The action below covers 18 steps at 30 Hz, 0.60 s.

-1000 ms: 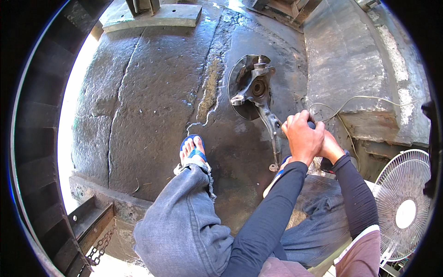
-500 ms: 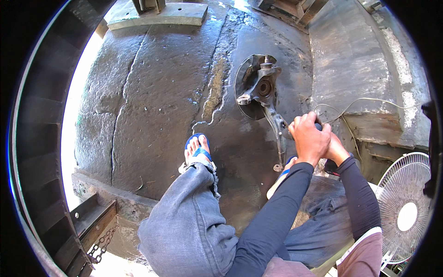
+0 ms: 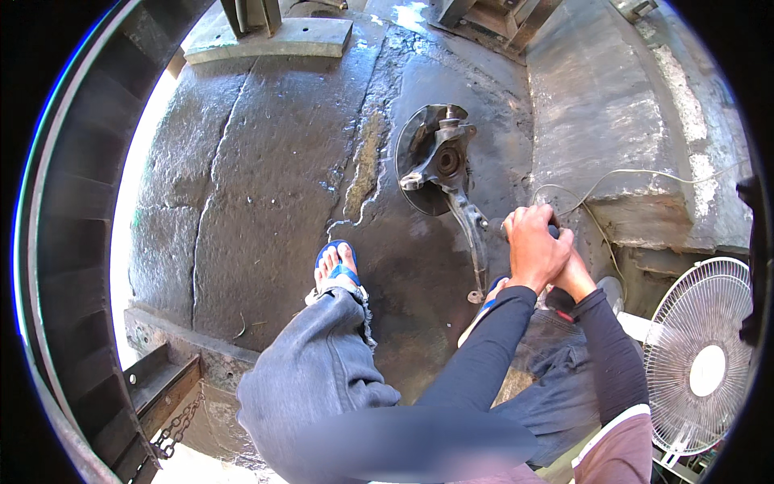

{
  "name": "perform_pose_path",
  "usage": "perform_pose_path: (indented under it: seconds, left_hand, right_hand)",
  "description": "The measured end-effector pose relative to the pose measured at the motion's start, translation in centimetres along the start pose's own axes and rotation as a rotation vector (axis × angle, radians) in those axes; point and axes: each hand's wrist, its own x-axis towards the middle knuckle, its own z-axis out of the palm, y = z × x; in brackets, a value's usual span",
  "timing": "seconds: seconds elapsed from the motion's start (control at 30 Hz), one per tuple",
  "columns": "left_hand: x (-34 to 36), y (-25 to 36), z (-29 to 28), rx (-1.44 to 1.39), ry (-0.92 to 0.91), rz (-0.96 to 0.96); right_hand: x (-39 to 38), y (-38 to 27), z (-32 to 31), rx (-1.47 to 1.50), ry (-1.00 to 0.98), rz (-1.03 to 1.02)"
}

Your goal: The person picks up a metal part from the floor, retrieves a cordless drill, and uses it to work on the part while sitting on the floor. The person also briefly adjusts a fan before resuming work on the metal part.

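My left hand (image 3: pixel 535 247) is closed, wrapped over the upper part of a dark, rounded object (image 3: pixel 554 231), only whose end shows between my fingers. Just behind and below it, my right hand (image 3: pixel 574 273) is curled against the same object; most of its fingers are hidden by the left. A black and red thing (image 3: pixel 561 302) shows under my right wrist, too covered to name. To the left of my hands, a steering knuckle (image 3: pixel 456 179) with a round metal dust shield (image 3: pixel 413 145) lies on the dark floor, its long arm reaching toward my right foot.
A white fan (image 3: pixel 700 363) stands close by my right arm. One thin cable (image 3: pixel 637 172) runs across the concrete ledge (image 3: pixel 601 121) at the right. A ribbed metal beam (image 3: pixel 76 242) curves along the left side. My sandalled left foot (image 3: pixel 336 262) rests on the cracked floor.
The view has shifted slightly, so the knuckle sits lower and further left in the picture. Both hands keep their closed grip in nearly the same place. A blurred dark shape now covers my lap.
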Motion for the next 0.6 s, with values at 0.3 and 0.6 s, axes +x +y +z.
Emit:
perform_pose_path:
  seconds: [0.3,0.6]
  left_hand:
    - [-2.5,0.7,-2.5,-0.378,-0.118,-0.291]
    - [-8.7,0.5,-9.8,-0.702,-0.429,-0.787]
  right_hand:
    - [-8.7,-6.5,-3.7,0.643,0.186,0.365]
    - [-12.7,-14.8,4.4,0.342,0.425,-0.070]
